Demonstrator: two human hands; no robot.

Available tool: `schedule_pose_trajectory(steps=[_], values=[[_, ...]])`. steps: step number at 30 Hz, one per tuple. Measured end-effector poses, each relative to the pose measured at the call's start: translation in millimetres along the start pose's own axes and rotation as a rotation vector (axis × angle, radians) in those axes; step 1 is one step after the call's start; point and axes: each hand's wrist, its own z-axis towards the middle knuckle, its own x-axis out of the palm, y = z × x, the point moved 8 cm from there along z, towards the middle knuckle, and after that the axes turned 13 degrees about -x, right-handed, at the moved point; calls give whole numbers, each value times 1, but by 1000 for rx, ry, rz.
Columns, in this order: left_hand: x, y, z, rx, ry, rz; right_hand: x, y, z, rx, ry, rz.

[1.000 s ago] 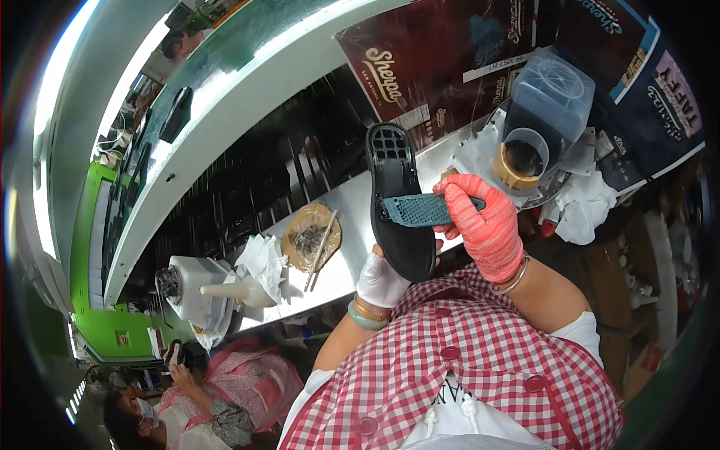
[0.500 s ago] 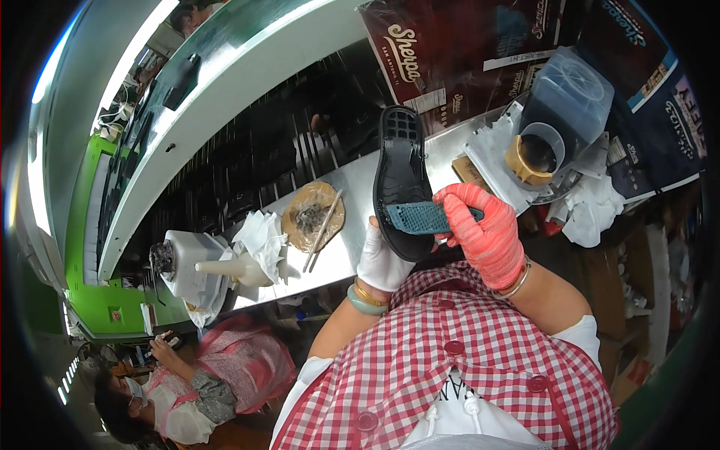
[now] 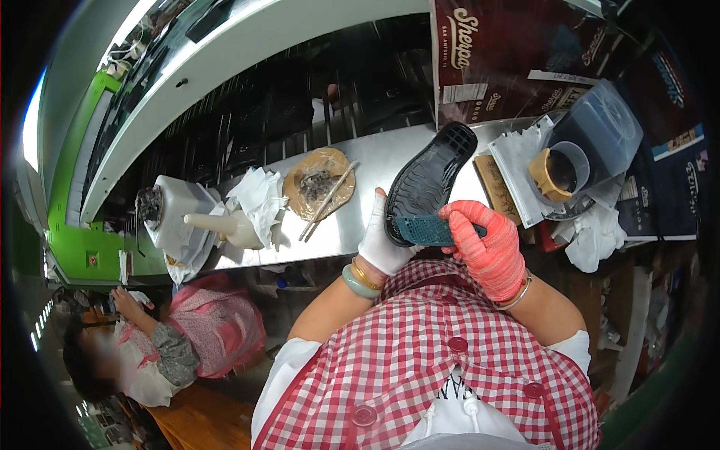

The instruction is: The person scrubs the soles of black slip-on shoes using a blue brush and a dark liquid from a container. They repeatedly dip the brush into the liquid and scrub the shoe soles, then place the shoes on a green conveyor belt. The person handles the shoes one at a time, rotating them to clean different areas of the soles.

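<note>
Steel bench [image 3: 352,225] bare beside the glue dish [image 3: 319,191]. Left hand [image 3: 386,240] grips black sole [image 3: 427,180], right hand [image 3: 487,247] clenches teal brush [image 3: 424,230]. Sole now tilted further right.

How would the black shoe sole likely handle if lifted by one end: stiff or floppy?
The black shoe sole probably flexes a little, looking like thin moulded rubber. Its ribbed tread likely grips well against the white-gloved left hand. It seems light: one hand props it.

Black sole [image 3: 429,180] (teal brush [image 3: 422,229])
</note>
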Motion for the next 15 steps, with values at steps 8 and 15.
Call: schedule_pose_trajectory(steps=[8,15], values=[[-30,-4,-2,-169,143,3,20,0,23,33,291,-118],[-50,-11,-7,-348,-31,68,42,-23,44,236,402,-27]])
